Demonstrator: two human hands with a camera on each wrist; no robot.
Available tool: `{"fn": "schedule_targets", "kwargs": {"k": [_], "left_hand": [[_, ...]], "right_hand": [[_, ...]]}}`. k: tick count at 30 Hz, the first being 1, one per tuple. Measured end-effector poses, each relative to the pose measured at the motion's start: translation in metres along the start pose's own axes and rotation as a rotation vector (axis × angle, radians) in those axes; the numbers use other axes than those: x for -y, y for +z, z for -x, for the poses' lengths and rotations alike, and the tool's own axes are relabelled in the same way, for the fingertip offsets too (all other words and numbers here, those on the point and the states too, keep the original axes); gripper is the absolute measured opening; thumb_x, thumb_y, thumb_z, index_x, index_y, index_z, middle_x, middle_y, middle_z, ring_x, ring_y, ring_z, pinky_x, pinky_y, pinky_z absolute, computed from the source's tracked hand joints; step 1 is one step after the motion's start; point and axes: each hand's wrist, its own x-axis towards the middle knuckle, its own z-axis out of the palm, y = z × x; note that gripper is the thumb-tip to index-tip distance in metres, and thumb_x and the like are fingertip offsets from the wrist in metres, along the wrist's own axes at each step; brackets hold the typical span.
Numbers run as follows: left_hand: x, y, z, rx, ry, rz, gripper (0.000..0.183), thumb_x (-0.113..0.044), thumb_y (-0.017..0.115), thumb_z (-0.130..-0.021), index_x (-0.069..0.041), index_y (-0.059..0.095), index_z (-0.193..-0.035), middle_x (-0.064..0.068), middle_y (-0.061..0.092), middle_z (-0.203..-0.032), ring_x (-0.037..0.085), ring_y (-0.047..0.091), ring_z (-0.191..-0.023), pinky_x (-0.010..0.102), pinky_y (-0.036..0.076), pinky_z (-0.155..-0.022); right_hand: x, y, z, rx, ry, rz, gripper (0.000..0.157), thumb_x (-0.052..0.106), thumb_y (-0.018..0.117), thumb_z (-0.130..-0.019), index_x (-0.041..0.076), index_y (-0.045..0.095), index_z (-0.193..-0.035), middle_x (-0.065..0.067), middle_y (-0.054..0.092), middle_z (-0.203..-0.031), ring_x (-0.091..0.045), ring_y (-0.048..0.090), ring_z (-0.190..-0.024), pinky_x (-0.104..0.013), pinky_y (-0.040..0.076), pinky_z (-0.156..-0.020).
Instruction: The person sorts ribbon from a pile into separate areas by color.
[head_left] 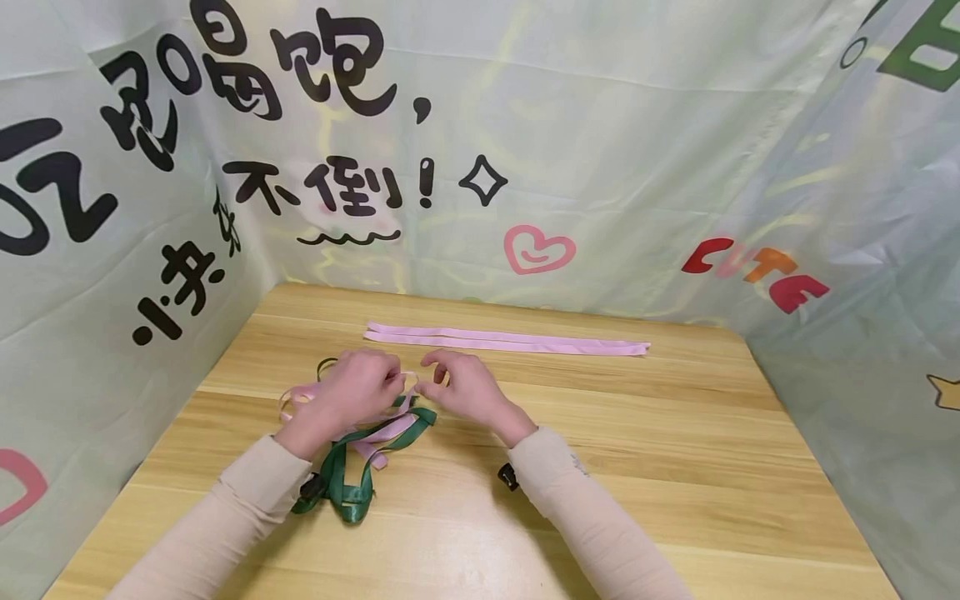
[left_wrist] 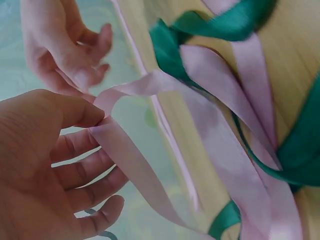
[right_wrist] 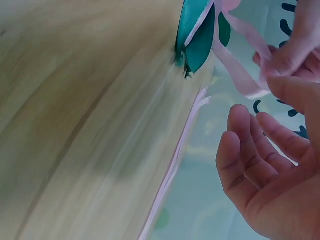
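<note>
My left hand (head_left: 356, 383) pinches a loop of pink ribbon (left_wrist: 135, 160) between thumb and index finger, its other fingers loosely bent below. Just to the right, my right hand (head_left: 468, 387) has its fingers spread and relaxed, the thumb tip close by the raised ribbon loop. Under and beside the left hand lies a loose tangle of pink ribbon and green ribbon (head_left: 352, 500). In the left wrist view the green ribbon (left_wrist: 220, 27) twists over the pink strands. Frayed green ends show in the right wrist view.
A long pink ribbon (head_left: 510, 340), folded into parallel strips, lies straight along the back of the wooden table (head_left: 637, 467). Printed cloth (head_left: 600, 150) hangs behind and at both sides of the table. Small black devices (head_left: 507, 477) sit at the wrists.
</note>
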Motion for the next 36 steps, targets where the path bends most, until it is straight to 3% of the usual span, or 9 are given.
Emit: {"fn": "schedule_targets", "kwargs": {"k": [5, 11, 17, 23, 31, 36], "left_hand": [[-0.007, -0.002, -0.002, -0.045, 0.035, 0.022, 0.031, -0.012, 0.066, -0.094, -0.017, 0.055, -0.066, -0.007, 0.039, -0.057, 0.01, 0.038, -0.054, 0.029, 0.035, -0.059], [-0.011, -0.005, -0.004, -0.032, 0.018, 0.082, 0.03, -0.012, 0.064, -0.096, -0.017, 0.056, -0.068, -0.007, 0.037, -0.058, 0.01, 0.035, -0.053, 0.027, 0.033, -0.057], [-0.011, -0.008, -0.005, -0.033, 0.016, 0.101, 0.028, -0.013, 0.065, -0.097, -0.016, 0.058, -0.07, -0.007, 0.038, -0.057, 0.009, 0.037, -0.053, 0.026, 0.032, -0.056], [-0.008, -0.012, -0.005, -0.048, 0.008, 0.135, 0.024, -0.013, 0.066, -0.099, -0.014, 0.064, -0.075, -0.007, 0.041, -0.058, 0.008, 0.038, -0.053, 0.026, 0.033, -0.055], [-0.006, -0.02, -0.005, -0.027, -0.077, 0.172, 0.023, -0.017, 0.065, -0.099, -0.014, 0.063, -0.077, -0.005, 0.044, -0.058, 0.012, 0.039, -0.053, 0.029, 0.033, -0.056], [-0.003, -0.022, -0.005, -0.023, -0.092, 0.177, 0.02, -0.018, 0.063, -0.1, -0.013, 0.067, -0.082, -0.004, 0.047, -0.06, 0.013, 0.04, -0.054, 0.031, 0.034, -0.058]], "right_hand": [[0.004, 0.007, -0.002, -0.029, -0.036, 0.034, 0.031, 0.027, 0.075, -0.096, 0.008, 0.072, -0.121, -0.009, 0.073, -0.105, -0.012, 0.057, -0.068, -0.025, 0.048, -0.067], [0.005, 0.009, -0.001, -0.097, -0.064, 0.03, 0.018, 0.013, 0.065, -0.1, 0.006, 0.076, -0.113, -0.007, 0.075, -0.104, -0.011, 0.059, -0.07, -0.023, 0.049, -0.067], [0.002, 0.004, 0.0, -0.11, -0.003, -0.009, 0.021, 0.009, 0.062, -0.1, 0.006, 0.078, -0.113, -0.006, 0.078, -0.102, -0.005, 0.049, -0.058, -0.019, 0.041, -0.056], [-0.005, -0.005, 0.003, -0.153, 0.026, -0.02, 0.02, 0.009, 0.063, -0.099, 0.007, 0.08, -0.11, -0.007, 0.08, -0.1, -0.005, 0.052, -0.057, -0.021, 0.044, -0.056], [-0.016, -0.023, 0.009, -0.207, 0.067, -0.08, 0.022, 0.01, 0.063, -0.1, 0.004, 0.08, -0.113, -0.01, 0.08, -0.1, -0.007, 0.042, -0.05, -0.021, 0.035, -0.051], [-0.025, -0.033, 0.014, -0.216, 0.08, -0.103, 0.02, 0.013, 0.066, -0.101, 0.006, 0.081, -0.113, -0.011, 0.08, -0.103, -0.008, 0.043, -0.051, -0.022, 0.037, -0.052]]}}
